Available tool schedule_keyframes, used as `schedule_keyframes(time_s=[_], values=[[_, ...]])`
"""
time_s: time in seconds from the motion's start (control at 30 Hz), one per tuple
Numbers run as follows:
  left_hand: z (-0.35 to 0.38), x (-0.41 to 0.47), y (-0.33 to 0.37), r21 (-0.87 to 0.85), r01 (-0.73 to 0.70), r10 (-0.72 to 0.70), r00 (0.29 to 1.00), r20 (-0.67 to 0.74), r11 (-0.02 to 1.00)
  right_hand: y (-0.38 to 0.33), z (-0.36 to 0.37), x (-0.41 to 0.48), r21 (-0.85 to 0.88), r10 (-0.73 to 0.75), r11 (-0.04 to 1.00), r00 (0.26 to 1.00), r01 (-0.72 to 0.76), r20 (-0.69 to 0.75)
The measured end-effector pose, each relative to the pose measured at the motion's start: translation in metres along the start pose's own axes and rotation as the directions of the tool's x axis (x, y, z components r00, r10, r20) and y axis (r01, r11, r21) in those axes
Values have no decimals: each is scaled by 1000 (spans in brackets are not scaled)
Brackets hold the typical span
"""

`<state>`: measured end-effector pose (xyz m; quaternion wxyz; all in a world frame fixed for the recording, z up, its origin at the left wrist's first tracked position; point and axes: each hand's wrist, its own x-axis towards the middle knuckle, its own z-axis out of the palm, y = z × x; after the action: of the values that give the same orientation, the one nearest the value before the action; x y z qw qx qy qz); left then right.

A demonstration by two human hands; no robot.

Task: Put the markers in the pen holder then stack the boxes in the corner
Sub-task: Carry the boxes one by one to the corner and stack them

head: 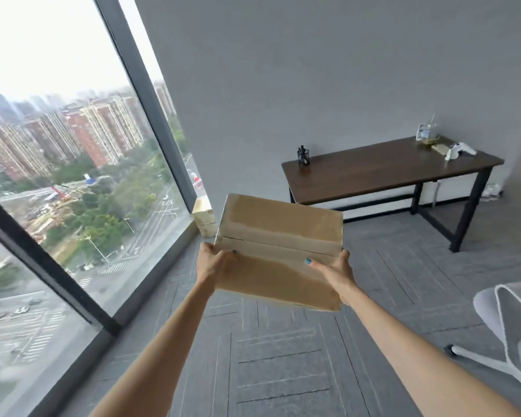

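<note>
I hold a brown cardboard box [278, 251] out in front of me, above the grey carpet. My left hand [214, 261] grips its left side and my right hand [333, 269] grips its right side. Beyond it, a smaller pale box [204, 219] stands on the floor in the corner where the window meets the wall, partly hidden by the held box. A black mesh pen holder [303, 156] with dark markers in it stands at the left end of the wooden desk [373, 173].
A floor-to-ceiling window [73, 176] with dark frames runs along the left. On the desk's right end lie a small picture stand, a phone and a white object [459, 152]. A white chair [512, 332] stands at the right edge.
</note>
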<state>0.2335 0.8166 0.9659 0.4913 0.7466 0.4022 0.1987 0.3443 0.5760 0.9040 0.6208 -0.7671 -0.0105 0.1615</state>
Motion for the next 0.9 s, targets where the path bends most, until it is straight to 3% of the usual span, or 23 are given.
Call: schedule_keyframes(time_s=[0.33, 0.9], values=[[-93, 99, 14, -78, -34, 24, 991, -130, 996, -87, 122, 53, 21, -102, 995, 989, 100, 109], [-238, 433, 9, -155, -124, 119, 992, -40, 980, -246, 403, 244, -58, -244, 965, 958, 255, 148]])
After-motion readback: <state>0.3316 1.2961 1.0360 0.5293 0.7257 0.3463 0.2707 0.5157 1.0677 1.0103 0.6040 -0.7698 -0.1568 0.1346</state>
